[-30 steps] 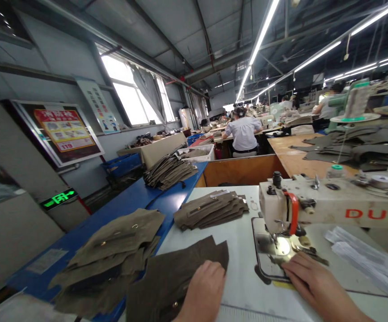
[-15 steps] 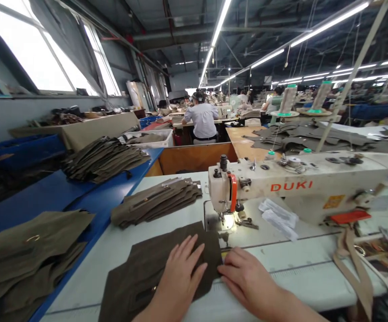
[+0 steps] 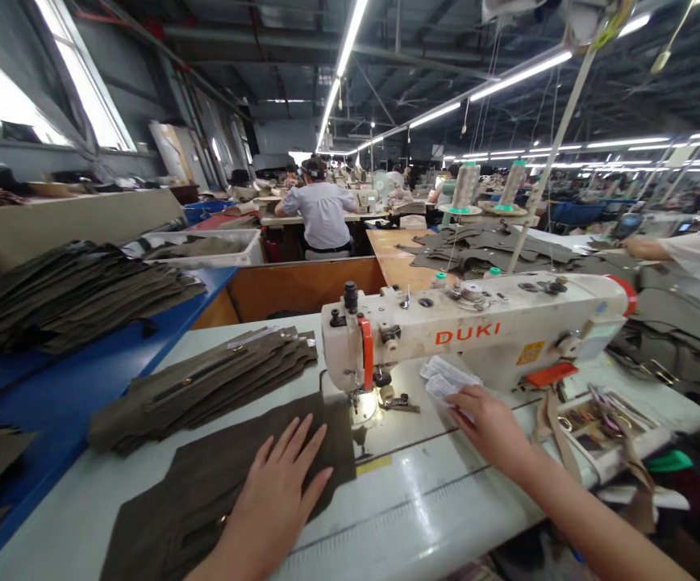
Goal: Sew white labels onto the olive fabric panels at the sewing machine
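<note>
Cloth panel [image 3: 205, 472], long axis toward machine [image 3: 477, 327]

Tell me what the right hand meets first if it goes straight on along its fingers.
Most likely the white strips beside the sewing machine: the right hand's fingertips overlap them in this view, though contact is unclear.

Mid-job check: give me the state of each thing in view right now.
Left grip: open, spread flat.
Olive fabric panel: flat, partly covered by the left grip.
White strips: overlapping, loose.
Right grip: at the white strips; closed or not, unclear.
DUKI sewing machine: lamp lit.
Olive fabric stack: fanned out.
Thread cones: upright.
Ceiling lights: on.
</note>
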`<act>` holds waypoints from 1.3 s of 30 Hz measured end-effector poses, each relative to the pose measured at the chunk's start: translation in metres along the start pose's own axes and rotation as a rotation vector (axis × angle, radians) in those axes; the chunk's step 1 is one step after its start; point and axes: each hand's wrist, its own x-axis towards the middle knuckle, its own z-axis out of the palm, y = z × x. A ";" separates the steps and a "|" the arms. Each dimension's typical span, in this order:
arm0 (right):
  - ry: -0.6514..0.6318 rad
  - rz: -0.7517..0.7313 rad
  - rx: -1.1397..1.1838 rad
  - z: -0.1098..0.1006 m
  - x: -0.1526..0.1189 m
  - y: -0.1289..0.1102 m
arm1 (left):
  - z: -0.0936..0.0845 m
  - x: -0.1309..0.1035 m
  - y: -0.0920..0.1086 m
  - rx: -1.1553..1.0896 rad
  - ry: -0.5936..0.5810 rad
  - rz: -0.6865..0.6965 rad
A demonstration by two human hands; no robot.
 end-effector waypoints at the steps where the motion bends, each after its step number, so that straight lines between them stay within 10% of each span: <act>1: -0.020 0.056 -0.027 -0.003 -0.001 0.008 | 0.001 0.000 0.000 -0.001 0.004 0.003; 34: -0.043 0.194 0.072 -0.012 0.016 0.020 | 0.000 0.003 -0.002 -0.015 -0.008 -0.026; 39: -0.037 0.165 0.195 -0.021 0.015 0.015 | -0.004 0.001 -0.002 -0.032 0.167 0.053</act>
